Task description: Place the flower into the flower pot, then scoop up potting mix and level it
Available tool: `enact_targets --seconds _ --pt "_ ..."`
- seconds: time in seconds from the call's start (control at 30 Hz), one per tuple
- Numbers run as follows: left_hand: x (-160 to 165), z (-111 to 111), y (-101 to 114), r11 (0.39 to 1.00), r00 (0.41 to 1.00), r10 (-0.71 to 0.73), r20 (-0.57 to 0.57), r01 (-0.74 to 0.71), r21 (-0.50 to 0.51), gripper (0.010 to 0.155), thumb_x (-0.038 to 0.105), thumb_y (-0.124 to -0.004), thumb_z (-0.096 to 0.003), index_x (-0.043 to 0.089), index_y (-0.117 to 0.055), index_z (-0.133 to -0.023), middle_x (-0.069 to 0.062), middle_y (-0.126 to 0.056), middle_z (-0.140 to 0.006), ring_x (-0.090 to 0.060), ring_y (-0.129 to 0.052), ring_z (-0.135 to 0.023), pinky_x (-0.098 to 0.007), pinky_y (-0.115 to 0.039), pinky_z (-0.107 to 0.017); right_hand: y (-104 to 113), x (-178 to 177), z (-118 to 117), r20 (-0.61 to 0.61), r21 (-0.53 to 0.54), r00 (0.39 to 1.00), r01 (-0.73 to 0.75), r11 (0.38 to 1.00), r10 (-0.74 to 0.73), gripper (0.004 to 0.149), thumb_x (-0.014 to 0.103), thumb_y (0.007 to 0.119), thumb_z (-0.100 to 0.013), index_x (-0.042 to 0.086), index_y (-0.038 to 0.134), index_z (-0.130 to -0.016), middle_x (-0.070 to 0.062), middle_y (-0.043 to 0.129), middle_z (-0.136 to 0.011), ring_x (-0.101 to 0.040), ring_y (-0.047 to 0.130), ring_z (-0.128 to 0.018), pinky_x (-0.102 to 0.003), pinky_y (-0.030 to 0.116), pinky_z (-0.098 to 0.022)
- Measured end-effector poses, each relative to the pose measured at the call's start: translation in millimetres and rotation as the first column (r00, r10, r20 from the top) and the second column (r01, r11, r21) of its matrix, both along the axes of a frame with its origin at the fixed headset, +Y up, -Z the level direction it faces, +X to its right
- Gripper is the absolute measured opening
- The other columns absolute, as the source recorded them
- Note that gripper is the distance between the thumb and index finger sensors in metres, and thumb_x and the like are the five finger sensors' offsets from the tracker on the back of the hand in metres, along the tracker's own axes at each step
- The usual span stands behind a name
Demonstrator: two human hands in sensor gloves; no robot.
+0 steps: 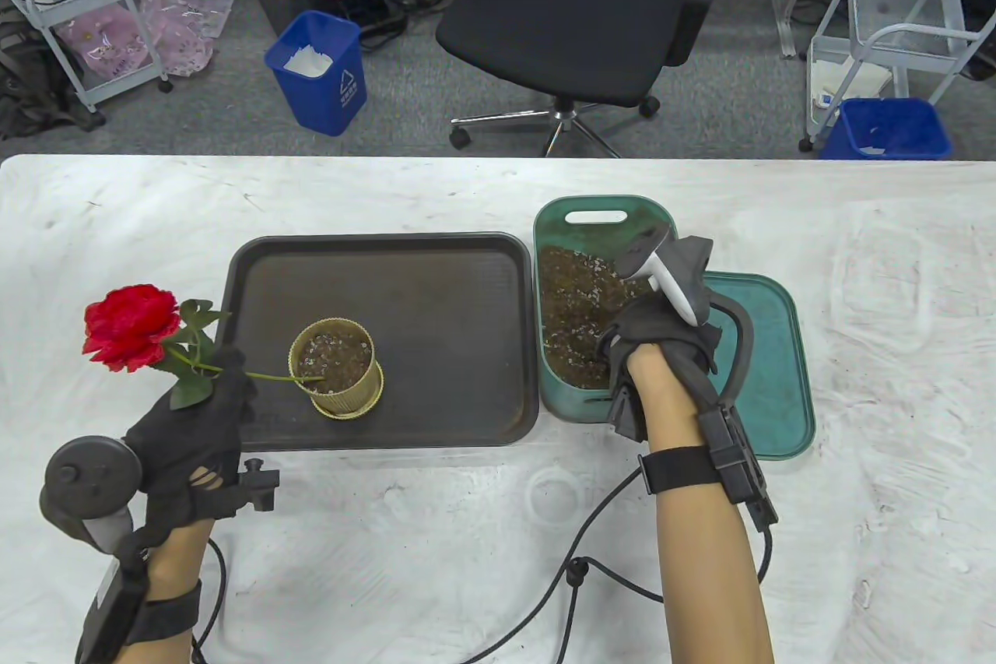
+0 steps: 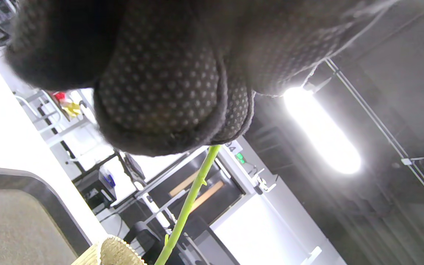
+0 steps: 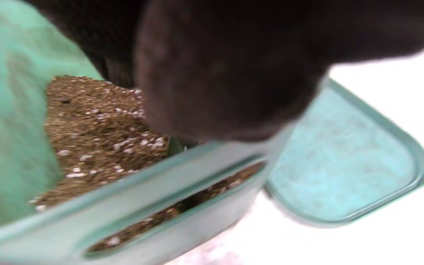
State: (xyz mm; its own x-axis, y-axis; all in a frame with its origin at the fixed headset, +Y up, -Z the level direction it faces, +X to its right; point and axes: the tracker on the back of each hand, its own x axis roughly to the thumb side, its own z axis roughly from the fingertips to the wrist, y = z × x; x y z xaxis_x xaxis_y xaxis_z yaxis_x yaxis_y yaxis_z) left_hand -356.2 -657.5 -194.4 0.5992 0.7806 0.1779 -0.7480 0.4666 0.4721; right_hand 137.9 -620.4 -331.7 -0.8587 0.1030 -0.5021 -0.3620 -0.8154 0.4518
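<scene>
One flower (image 1: 128, 327) was seen, and it was held by the left hand (image 1: 194, 430) at the left side of the table (image 1: 436, 555); the gloved fingers (image 2: 160, 92) were closed around the green stem (image 2: 190, 202); the flower lay almost flat, with its long line going from left to right; the red bloom pointed left, past the edge of the tray (image 1: 467, 275), and the stem's end pointed right and reached into the flower pot (image 1: 336, 368); one pot was counted, small and yellow, and it stood upright on the near left part of the one dark tray; brown potting mix (image 1: 576, 306) with white bits was seen in the pot and in the green tub (image 1: 548, 228); one tub was counted, just to the right of the tray; one green lid (image 1: 770, 360) lay flat on the table, right beside the tub; the right hand (image 1: 661, 321) was placed over the near end of the tub, above the mix; its fingers were hidden under the glove and the tracker, and the right wrist view was blurred, so it could not be told if they were open or closed; two blue bins (image 1: 319, 72) and one black chair (image 1: 576, 2) were seen on the floor behind the table.
</scene>
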Motion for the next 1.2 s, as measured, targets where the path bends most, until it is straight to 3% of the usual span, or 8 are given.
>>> enact_targets --seconds 0.23,0.5,0.9,1.1,1.2 --pt "-0.1 0.0 0.1 1.000 1.000 -0.004 -0.003 0.004 0.001 0.042 0.045 -0.089 -0.0423 0.021 -0.095 -0.076 0.003 -0.107 -0.056 -0.014 -0.114 -0.022 -0.032 -0.096 -0.024 -10.9 7.4 -2.6 0.052 0.029 0.971 0.233 0.972 -0.234 0.050 0.035 0.079 -0.043 0.002 0.084 -0.081 -0.013 0.103 -0.046 -0.019 0.104 -0.009 -0.031 0.091 0.002" --pt "-0.3 -0.3 0.4 1.000 1.000 -0.002 -0.002 0.002 0.001 0.042 0.045 -0.089 -0.0422 0.021 -0.095 -0.076 0.003 -0.107 -0.056 -0.014 -0.113 -0.022 -0.032 -0.096 -0.024 -29.6 17.2 1.6 0.155 0.121 0.829 0.524 0.843 -0.537 0.054 0.034 0.079 -0.042 -0.001 0.079 -0.083 -0.015 0.102 -0.050 -0.020 0.106 -0.011 -0.030 0.093 0.000" --pt "0.3 -0.4 0.1 1.000 1.000 -0.004 0.007 0.004 0.004 0.042 0.045 -0.089 -0.0423 0.021 -0.095 -0.076 0.003 -0.107 -0.056 -0.014 -0.114 -0.022 -0.032 -0.096 -0.024 -32.4 35.0 20.2 0.225 0.307 0.641 0.668 0.678 -0.733 0.053 0.031 0.076 -0.042 0.000 0.075 -0.085 -0.014 0.100 -0.055 -0.022 0.108 -0.017 -0.031 0.096 -0.003" --pt "0.8 -0.2 0.3 1.000 1.000 0.001 0.007 -0.001 0.002 0.042 0.045 -0.089 -0.0423 0.021 -0.095 -0.076 0.003 -0.107 -0.056 -0.014 -0.113 -0.022 -0.032 -0.096 -0.024 -29.0 43.6 32.3 0.235 0.442 0.542 0.679 0.585 -0.807 0.053 0.031 0.076 -0.042 0.000 0.075 -0.085 -0.014 0.100 -0.055 -0.022 0.108 -0.017 -0.032 0.096 -0.003" --pt "0.8 -0.1 0.3 1.000 1.000 -0.001 0.007 0.001 0.003 0.042 0.044 -0.089 -0.0424 0.021 -0.095 -0.076 0.003 -0.107 -0.056 -0.014 -0.114 -0.023 -0.032 -0.096 -0.024 -25.6 48.1 38.0 0.218 0.499 0.520 0.668 0.552 -0.826 0.053 0.031 0.076 -0.041 0.000 0.075 -0.085 -0.014 0.100 -0.055 -0.022 0.108 -0.017 -0.032 0.096 -0.003"
